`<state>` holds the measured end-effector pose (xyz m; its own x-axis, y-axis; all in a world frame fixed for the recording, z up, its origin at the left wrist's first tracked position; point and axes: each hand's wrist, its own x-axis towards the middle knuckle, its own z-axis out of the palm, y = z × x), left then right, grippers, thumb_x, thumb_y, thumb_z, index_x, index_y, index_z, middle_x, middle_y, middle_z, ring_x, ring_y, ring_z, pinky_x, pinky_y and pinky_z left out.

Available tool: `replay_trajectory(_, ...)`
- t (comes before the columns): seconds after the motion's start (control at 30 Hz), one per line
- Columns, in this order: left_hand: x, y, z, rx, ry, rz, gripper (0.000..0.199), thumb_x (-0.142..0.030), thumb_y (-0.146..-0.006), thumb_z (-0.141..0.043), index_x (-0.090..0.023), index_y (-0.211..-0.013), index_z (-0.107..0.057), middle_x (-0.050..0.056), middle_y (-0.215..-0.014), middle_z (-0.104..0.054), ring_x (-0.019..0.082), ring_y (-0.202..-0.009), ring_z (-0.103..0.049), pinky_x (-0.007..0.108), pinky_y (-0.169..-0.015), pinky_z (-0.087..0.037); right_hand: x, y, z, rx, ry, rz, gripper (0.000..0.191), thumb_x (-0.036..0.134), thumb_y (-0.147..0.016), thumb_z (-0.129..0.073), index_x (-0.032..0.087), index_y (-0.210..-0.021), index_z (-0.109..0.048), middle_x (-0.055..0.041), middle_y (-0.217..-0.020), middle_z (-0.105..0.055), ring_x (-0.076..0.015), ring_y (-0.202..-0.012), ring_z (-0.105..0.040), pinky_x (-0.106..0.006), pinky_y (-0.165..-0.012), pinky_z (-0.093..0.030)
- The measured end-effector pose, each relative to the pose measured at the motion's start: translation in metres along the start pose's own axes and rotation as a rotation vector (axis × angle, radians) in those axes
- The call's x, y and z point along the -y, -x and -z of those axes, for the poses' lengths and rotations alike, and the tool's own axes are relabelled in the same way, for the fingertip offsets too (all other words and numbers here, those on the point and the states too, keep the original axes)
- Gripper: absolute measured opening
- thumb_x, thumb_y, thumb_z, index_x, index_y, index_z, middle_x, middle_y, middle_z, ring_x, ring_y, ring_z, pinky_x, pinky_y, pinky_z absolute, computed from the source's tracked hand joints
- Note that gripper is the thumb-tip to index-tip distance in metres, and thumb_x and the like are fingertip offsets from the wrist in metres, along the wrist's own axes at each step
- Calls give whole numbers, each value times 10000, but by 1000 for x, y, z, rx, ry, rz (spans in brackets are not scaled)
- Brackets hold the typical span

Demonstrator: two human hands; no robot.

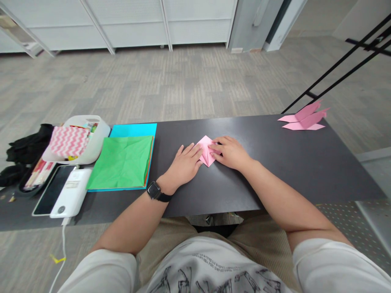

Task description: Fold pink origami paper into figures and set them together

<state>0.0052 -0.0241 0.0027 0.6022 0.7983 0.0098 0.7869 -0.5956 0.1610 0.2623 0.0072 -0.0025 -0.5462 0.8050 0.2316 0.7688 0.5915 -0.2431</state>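
Pink paper (207, 153), centre of frame, on the desk (224, 191). Left hand (187, 165) lies flat on it; right hand (230, 153) bends its fingers over the edge, pinch uncertain. Even pressure should sharpen creases.

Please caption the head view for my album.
Left hand and right hand on pink folded paper at a dark table.

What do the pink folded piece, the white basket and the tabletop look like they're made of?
Pink folded piece: matte paper, by its sharp creases.
White basket: probably smooth plastic, given its rounded, seamless-looking rim.
Tabletop: dark, with a faint sheen; perhaps laminate or coated board, hard to tell.
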Motion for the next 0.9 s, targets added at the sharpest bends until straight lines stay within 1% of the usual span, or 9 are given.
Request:
replay_trajectory(0.1,-2,1,0,26,-19,11,556,-417,-1152,-378,-251,-1677,-458,65,-1787,-368,325,-1662,-334,635,-1349,-279,-3,0,-2,5,-9,2,326,348,-1012,-699,252,-1303,-808,-132,-1336,-734,-335,-1188,-650,-511,-1036,-519)
replay_trajectory(0.2,-6,2,1,38,-27,33,576,-449,-1148,-384,-254,-1687,-442,66,-1800,-336,341,-1669,-313,653,-1351,-264,-5,0,-3,6,-19,8,331,355,-1007,-703,260,-1307,-805,-126,-1323,-734,-331,-1180,-644,-505,-1032,-517)
replay_trajectory(0.3,-11,1,1,27,-32,58,578,-456,-1147,-376,-250,-1681,-456,65,-1798,-341,355,-1664,-317,678,-1344,-265,-5,0,-4,-6,-26,13,332,360,-1012,-690,270,-1312,-801,-124,-1312,-730,-329,-1164,-636,-500,-1016,-515)
replay_trajectory(0.37,-14,0,0,9,-34,72,570,-445,-1148,-367,-253,-1675,-469,65,-1790,-362,358,-1657,-331,681,-1343,-264,-5,0,-4,-10,-28,11,354,358,-1024,-669,274,-1348,-784,-127,-1312,-724,-328,-1160,-628,-495,-1003,-513)
replay_trajectory(0.5,-19,-2,0,-6,-34,95,561,-427,-1148,-355,-256,-1667,-482,66,-1786,-370,358,-1645,-355,689,-1339,-266,-2,0,-4,6,-11,20,399,304,-1033,-635,283,-1415,-752,-138,-1339,-694,-332,-1203,-601,-499,-1025,-499)
replay_trajectory(0.63,-16,-1,2,15,-18,86,568,-439,-1151,-354,-227,-1663,-482,67,-1789,-358,344,-1659,-332,693,-1338,-268,3,-1,-5,18,17,7,397,259,-1038,-605,267,-1401,-765,-155,-1366,-667,-338,-1238,-577,-512,-1058,-483)
replay_trajectory(0.77,-10,0,2,15,1,80,567,-401,-1151,-355,-212,-1676,-452,68,-1777,-382,314,-1661,-336,676,-1346,-267,6,-2,-6,20,32,-12,406,258,-1036,-612,268,-1416,-756,-155,-1365,-662,-340,-1230,-574,-515,-1058,-488)
replay_trajectory(0.9,-9,0,-2,4,2,80,592,-403,-1143,-373,-196,-1696,-417,99,-1781,-369,336,-1662,-330,691,-1340,-264,7,-2,-8,4,41,-16,408,264,-1041,-599,281,-1419,-752,-159,-1351,-662,-346,-1209,-573,-528,-1037,-502)
